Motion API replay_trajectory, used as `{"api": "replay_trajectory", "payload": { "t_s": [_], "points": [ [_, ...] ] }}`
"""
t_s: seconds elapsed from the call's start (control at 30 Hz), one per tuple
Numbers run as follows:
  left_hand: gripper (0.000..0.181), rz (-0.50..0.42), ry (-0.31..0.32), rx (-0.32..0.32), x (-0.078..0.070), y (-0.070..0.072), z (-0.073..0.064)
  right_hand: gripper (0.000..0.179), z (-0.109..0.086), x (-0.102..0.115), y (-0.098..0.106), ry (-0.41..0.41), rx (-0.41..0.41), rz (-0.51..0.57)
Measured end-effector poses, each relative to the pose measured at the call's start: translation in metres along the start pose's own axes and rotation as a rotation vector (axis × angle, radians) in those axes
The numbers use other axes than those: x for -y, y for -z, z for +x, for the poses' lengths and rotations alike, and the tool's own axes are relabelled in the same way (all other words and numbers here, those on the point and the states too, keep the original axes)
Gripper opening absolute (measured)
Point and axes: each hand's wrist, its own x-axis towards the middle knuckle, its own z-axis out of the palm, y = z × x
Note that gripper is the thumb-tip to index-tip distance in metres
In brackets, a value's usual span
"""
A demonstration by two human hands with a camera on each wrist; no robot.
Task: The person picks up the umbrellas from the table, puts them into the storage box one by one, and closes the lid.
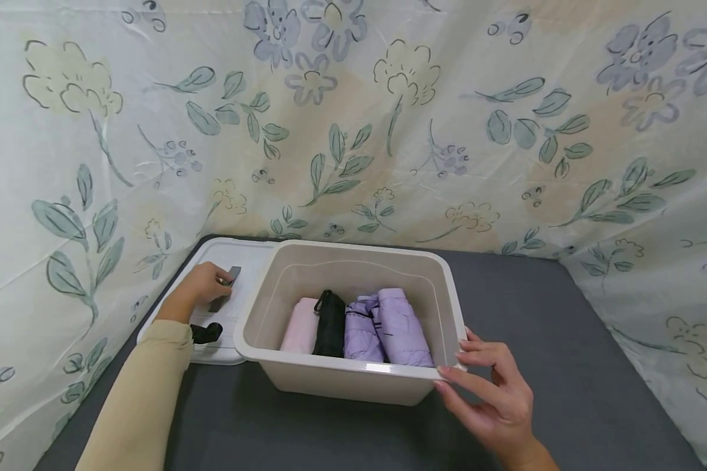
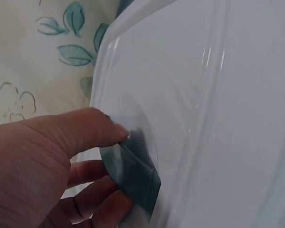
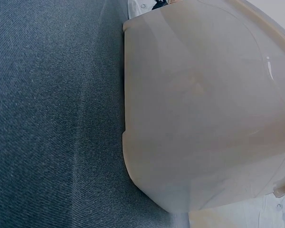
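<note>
A beige storage bin (image 1: 353,383) stands on the dark table. It holds a pink rolled bundle (image 1: 300,327), a black folded umbrella (image 1: 330,327) with a wrist loop, and two lilac folded umbrellas (image 1: 403,330), side by side. My right hand (image 1: 495,399) holds the bin's rim at the near right corner, thumb low and fingers along the edge. The right wrist view shows the bin's outer wall (image 3: 199,114) but no fingers. Left of the bin, my left hand (image 1: 203,284) pinches a grey handle (image 2: 137,175) on the white lid (image 2: 247,118) between thumb and curled fingers.
The lid lies flat against the bin's left side. A dark grey cloth (image 1: 536,314) covers the table. Floral curtains (image 1: 353,118) hang behind and at both sides. A black piece (image 1: 206,332) sits by the left wrist.
</note>
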Motion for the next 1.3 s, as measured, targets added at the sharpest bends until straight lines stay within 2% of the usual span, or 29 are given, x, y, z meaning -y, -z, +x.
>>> {"api": "replay_trajectory", "payload": {
  "t_s": [0.27, 0.37, 0.63, 1.1, 1.3],
  "points": [
    [0.046, -0.081, 0.012, 0.077, 0.004, 0.01, 0.002, 0.021, -0.001, -0.002, 0.002, -0.009, -0.007, 0.011],
    [0.046, -0.092, 0.011, 0.085, 0.007, 0.011, 0.004, 0.021, -0.001, -0.002, 0.002, -0.016, -0.005, 0.021],
    [0.047, -0.118, 0.025, 0.073, 0.015, 0.012, 0.002, 0.022, 0.007, 0.003, -0.003, -0.01, -0.011, 0.043],
    [0.05, -0.283, -0.038, 0.02, 0.021, 0.035, -0.019, 0.021, 0.01, 0.006, -0.005, -0.012, -0.028, 0.05],
    [0.052, -0.302, -0.022, 0.032, 0.026, 0.04, -0.025, 0.022, 0.011, 0.008, -0.006, -0.024, -0.026, 0.068]
  ]
}}
